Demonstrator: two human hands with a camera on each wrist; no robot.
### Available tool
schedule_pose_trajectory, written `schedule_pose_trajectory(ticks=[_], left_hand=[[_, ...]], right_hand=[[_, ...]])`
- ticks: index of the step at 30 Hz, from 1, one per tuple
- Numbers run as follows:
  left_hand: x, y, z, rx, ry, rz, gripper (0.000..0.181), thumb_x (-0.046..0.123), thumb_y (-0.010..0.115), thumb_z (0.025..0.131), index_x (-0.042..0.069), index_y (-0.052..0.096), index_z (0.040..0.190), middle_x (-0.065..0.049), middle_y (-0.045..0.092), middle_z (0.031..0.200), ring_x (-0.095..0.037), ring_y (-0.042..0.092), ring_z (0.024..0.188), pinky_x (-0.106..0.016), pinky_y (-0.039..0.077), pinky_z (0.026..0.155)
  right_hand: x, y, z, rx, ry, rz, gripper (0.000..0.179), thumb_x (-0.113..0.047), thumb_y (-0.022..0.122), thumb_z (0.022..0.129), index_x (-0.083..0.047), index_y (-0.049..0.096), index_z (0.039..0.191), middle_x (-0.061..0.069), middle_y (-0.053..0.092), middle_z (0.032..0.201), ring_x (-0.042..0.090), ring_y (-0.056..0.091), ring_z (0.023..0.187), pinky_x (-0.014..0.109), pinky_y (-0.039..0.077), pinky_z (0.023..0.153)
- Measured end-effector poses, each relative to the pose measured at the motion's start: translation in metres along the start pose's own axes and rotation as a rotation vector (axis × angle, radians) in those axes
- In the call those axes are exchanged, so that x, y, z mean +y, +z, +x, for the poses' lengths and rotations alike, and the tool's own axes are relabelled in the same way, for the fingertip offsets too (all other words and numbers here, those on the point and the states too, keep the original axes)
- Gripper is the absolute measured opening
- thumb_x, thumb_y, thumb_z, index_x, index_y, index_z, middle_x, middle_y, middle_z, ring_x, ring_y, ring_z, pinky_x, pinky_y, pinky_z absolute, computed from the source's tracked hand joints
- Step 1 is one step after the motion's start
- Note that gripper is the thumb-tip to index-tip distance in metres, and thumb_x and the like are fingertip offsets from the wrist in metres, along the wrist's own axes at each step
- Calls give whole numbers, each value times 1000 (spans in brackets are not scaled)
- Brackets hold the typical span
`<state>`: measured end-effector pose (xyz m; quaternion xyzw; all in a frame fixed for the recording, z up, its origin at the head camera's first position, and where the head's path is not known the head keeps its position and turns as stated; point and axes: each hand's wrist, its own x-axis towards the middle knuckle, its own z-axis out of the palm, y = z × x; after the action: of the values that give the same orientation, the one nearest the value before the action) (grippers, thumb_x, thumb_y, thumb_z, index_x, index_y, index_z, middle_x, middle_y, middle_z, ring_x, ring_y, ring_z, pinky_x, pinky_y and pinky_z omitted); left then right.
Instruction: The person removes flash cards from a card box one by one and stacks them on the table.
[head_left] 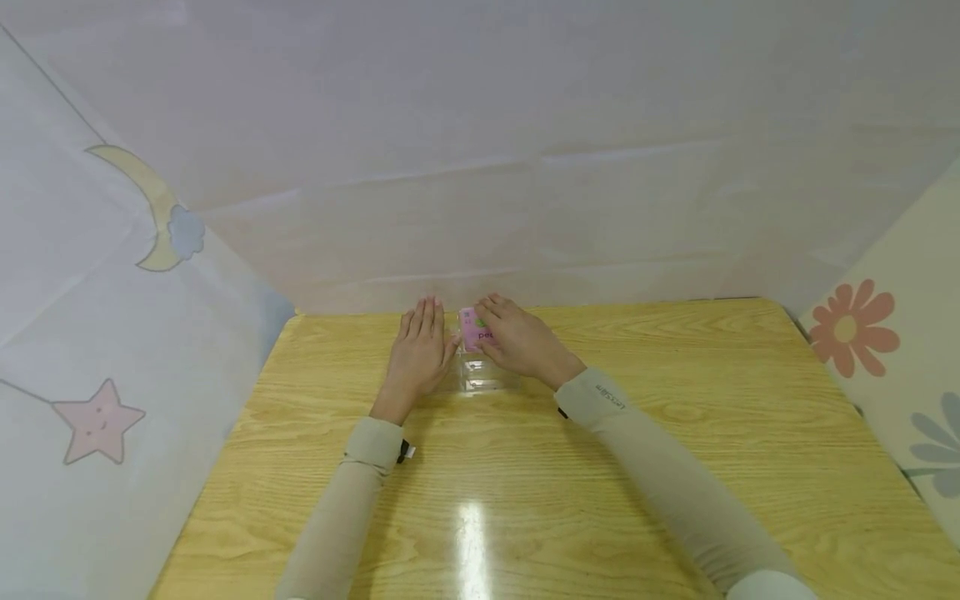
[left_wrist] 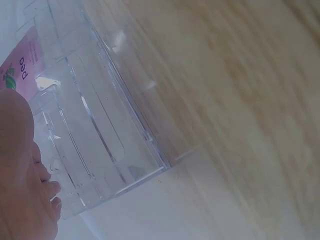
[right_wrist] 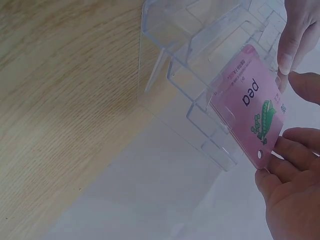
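A pink flashcard (head_left: 468, 332) printed "pea" with a green pod stands tilted in a clear plastic tiered holder (head_left: 480, 380). Layered edges in the right wrist view suggest more cards behind this card (right_wrist: 250, 107). My right hand (head_left: 523, 340) holds the card by its edges, fingertips along one side and thumb at the other. Left of the holder, my left hand (head_left: 422, 354) has its fingers straight and together, thumb pointing towards the card. In the left wrist view, the left fingers lie beside the stepped holder (left_wrist: 100, 107); contact there is unclear.
The holder stands near the far edge of a wood-grain table (head_left: 450, 500). A pale wall sheet (head_left: 525, 225) rises right behind it. Side sheets carry a printed moon (head_left: 153, 200), a star (head_left: 100, 422) and flowers (head_left: 846, 329).
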<state>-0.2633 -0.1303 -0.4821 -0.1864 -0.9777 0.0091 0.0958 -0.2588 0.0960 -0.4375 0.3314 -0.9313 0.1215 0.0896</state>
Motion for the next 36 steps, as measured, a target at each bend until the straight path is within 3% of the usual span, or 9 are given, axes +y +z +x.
schedule_pose_trajectory(ticks=[9,24,36], left_hand=[[0,-2,1,-7,3,5,77,50,22,114,-6,12,166,-25,13,176,-38,16,165,-49,11,138],[0,-4,3,-36,7,42,78,51,21,114,-6,11,166,-24,15,176,-38,19,165,-50,19,137],[0,-4,0,-39,-4,31,78,51,22,114,-5,14,166,-24,12,176,-37,16,165,-50,19,137]], right_hand=[[0,-1,0,-6,-5,-3,67,-34,65,105,4,45,156,23,47,162,38,39,157,51,33,131],[2,3,2,8,-3,-40,57,-26,63,106,1,49,154,20,49,161,35,44,154,49,37,129],[0,10,6,133,-3,-78,42,-16,65,105,-2,62,144,17,63,149,32,61,140,46,51,117]])
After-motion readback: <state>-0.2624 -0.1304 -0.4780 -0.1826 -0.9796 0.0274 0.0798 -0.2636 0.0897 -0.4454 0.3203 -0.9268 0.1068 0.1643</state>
